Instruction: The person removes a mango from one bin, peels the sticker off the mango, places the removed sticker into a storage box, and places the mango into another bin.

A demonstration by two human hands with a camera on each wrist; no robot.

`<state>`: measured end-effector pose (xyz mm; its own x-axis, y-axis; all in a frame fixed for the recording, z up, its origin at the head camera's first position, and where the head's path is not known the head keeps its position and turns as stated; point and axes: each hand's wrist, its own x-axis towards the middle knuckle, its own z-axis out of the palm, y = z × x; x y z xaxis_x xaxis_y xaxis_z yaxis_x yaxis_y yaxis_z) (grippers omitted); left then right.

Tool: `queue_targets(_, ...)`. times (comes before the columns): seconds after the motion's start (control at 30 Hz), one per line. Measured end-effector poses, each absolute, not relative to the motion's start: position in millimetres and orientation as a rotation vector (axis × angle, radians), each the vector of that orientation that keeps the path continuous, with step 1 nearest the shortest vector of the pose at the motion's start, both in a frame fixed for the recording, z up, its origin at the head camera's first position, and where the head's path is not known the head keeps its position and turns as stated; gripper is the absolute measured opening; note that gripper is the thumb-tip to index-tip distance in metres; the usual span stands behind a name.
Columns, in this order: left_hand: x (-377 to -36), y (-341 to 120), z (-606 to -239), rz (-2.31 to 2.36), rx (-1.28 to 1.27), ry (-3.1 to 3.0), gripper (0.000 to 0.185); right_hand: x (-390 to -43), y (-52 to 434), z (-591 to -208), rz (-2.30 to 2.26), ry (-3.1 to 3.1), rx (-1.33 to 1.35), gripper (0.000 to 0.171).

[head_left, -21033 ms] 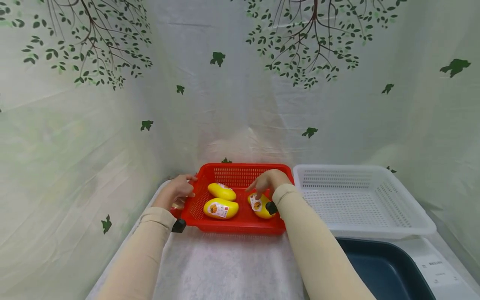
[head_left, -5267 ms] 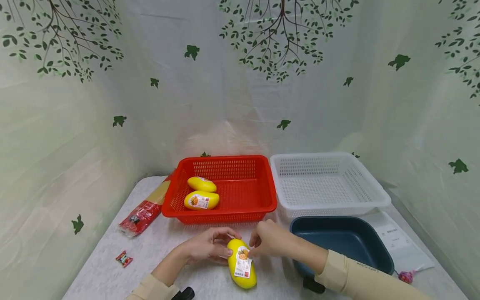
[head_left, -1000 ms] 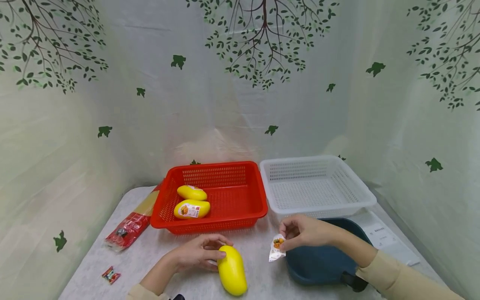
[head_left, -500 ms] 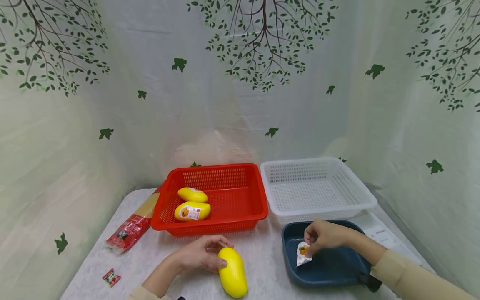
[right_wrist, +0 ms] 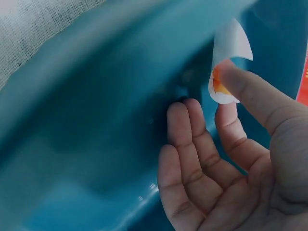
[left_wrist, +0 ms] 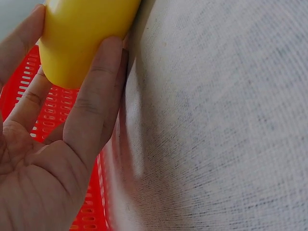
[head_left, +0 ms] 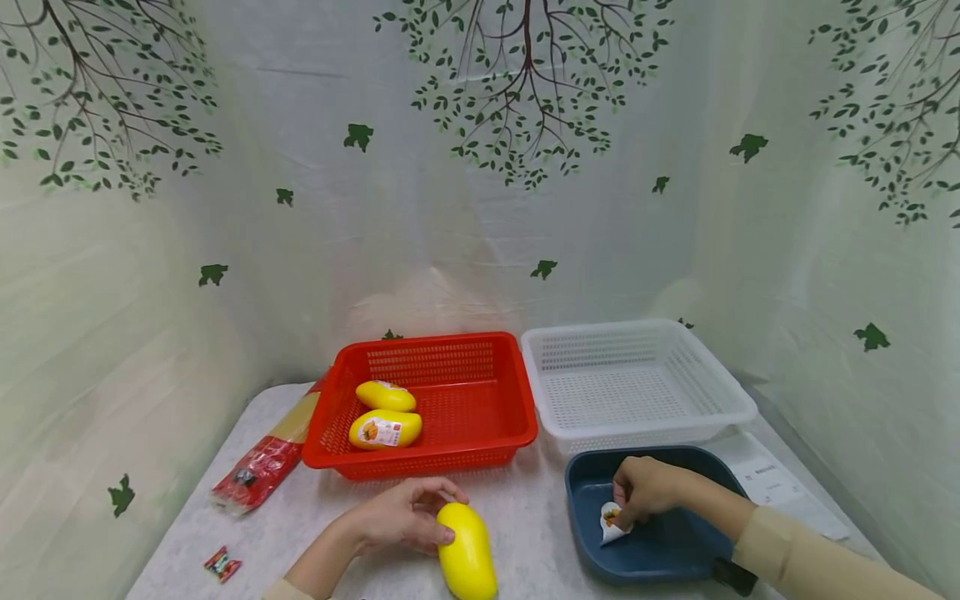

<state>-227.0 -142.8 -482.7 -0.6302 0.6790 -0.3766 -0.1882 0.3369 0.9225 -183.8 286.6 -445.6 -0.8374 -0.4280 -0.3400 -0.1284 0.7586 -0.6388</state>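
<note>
mango point(head_left: 467, 558): lower end cut by frame edge | sticker point(head_left: 609, 525): part hidden by right hand point(head_left: 643, 492), print too small | candy point(head_left: 222, 563): wrapper text unreadable

Lighting: bright, even, diffuse; no single source visible. Shadows: soft and faint, a thin one under the red basket point(head_left: 431, 400) on the counter point(head_left: 517, 508), a darker one along the left hand point(left_wrist: 53, 163) in the left wrist view. Glare: mild sheen on the yellow fruit point(head_left: 467, 560). Distortion: wide-angle bending of the backdrop point(head_left: 465, 208) toward the head view's edges. Focus: head view sharp; right wrist view soft, the blue tray point(right_wrist: 96, 120) blurred, the sticker point(right_wrist: 226, 72) near the lens slightly hazy.
</note>
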Motion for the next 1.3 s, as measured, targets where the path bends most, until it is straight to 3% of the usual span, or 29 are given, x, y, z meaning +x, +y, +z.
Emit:
queue_targets(0.6, -230, -140, -479, 1.381, 0.441, 1.817, 0.047, -182, 275, -459, -0.642, 2.731, -0.257, 0.039)
queue_targets(0.83, -231, -139, -478, 1.368, 0.435, 1.827, 0.047, -176, 266, -445, -0.555, 2.779, -0.156, 0.039)
queue_targets(1.3, -228, -142, -481, 1.334, 0.423, 1.878, 0.052, -185, 276, -454, -0.581, 2.738, -0.287, 0.039)
